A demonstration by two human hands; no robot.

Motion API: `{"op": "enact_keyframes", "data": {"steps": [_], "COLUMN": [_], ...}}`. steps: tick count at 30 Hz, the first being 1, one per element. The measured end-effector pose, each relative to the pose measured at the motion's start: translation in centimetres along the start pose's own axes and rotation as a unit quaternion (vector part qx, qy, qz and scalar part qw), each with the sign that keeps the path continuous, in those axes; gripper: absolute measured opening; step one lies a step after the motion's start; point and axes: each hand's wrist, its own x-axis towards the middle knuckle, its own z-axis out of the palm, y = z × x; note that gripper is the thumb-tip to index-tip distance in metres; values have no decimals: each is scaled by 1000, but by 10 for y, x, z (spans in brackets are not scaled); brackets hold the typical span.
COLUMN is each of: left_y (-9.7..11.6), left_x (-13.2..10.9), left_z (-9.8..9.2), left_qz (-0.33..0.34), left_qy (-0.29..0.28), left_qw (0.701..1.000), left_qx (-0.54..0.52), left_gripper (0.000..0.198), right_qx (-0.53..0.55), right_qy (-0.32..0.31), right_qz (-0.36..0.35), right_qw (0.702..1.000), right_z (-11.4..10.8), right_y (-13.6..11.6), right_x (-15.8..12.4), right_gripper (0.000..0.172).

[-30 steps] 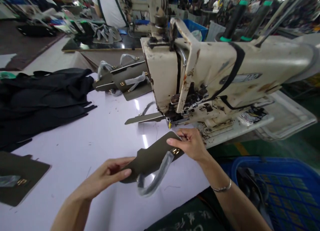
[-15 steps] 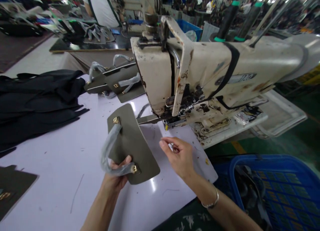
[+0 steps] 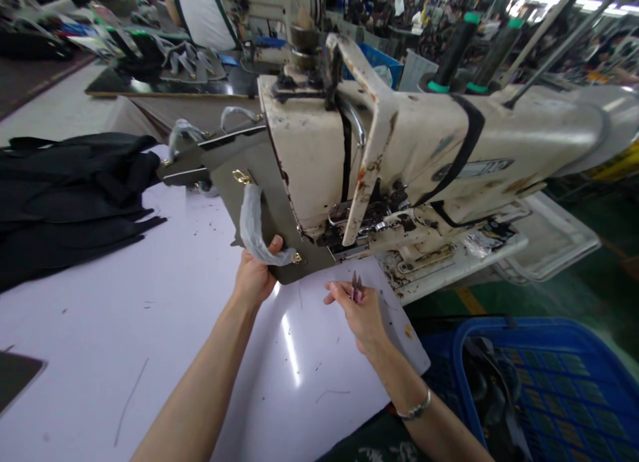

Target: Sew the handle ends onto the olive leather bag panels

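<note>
My left hand [image 3: 253, 275] grips the lower edge of an olive-grey bag panel [image 3: 275, 212], thumb on top. A handle [image 3: 252, 226] wrapped in clear plastic is fixed to this panel with gold hardware. The panel's right part lies by the stitching area of a worn cream sewing machine [image 3: 309, 142]. My right hand [image 3: 368, 319] is closed around small thread snips [image 3: 356, 289], their blades pointing up. It is right of the panel and apart from it, just in front of the machine.
More panels with wrapped handles [image 3: 187, 172] lie behind the held one. Black fabric pieces [image 3: 70, 202] spread over the left of the white table [image 3: 190, 329]. A blue basket [image 3: 549, 325] with dark pieces stands at the right. Behind are a person [image 3: 210, 16] and another sewing machine.
My left hand has moved the panel up and away, from above the table to beside the machine head. The snips in my right hand have come into sight, blades up.
</note>
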Motion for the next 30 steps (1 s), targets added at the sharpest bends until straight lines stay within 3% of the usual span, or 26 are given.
{"op": "enact_keyframes", "data": {"steps": [6,14,18,21,24,30], "left_y": [2,-14,-8,8,25,27], "left_x": [6,35,45,37,19,-10], "left_z": [-25,-2,-8,-25,-36,-16], "left_qz": [-44,51,25,-34,-62,-94], "left_qy": [-10,119,127,106,122,59], "left_qw": [995,991,991,993,989,992], "left_qx": [90,34,28,38,47,55], "left_gripper": [47,32,32,38,42,41], "right_qx": [-18,0,-18,-16,-1,19], "right_qy": [13,2,11,21,9,-44], "right_qz": [1,13,-1,-8,-2,14], "right_qw": [1000,1000,1000,1000,1000,999], "right_z": [6,15,4,0,5,18], "right_y": [6,-1,2,3,-1,-19], "right_x": [6,4,3,4,5,1], "right_gripper": [36,32,32,34,39,51]}}
